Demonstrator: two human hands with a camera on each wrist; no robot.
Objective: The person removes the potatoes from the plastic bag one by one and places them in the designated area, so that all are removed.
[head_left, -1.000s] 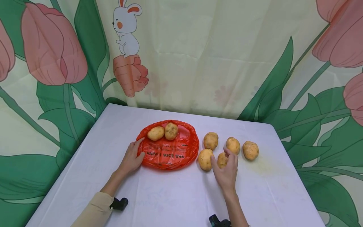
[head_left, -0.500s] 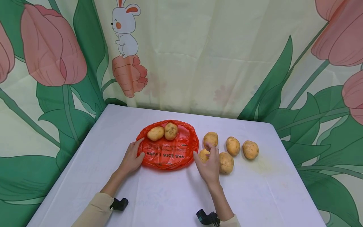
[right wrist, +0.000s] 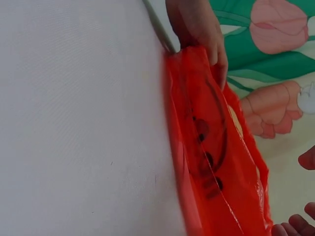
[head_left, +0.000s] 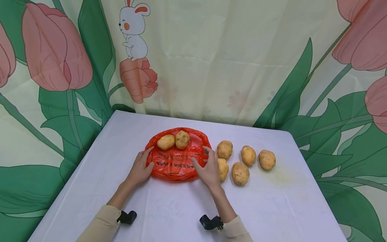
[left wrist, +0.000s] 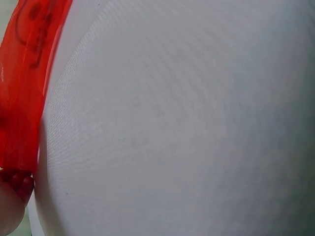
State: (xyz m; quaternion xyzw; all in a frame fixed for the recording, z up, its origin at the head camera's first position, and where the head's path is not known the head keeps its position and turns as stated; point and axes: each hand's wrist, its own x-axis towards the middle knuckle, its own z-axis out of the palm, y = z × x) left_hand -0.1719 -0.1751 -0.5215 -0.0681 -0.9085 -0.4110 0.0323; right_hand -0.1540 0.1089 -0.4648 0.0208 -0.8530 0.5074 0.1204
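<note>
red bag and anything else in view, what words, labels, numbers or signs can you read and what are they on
"HAVE ... NICE DA": large dark print on the red bag; letters look flipped, one is unclear, the end is hidden by the right hand.
Smaller print above it: too small to read.
Dark marks on the bag's side, wrist views: no readable words.
No other text I can make out.
</note>
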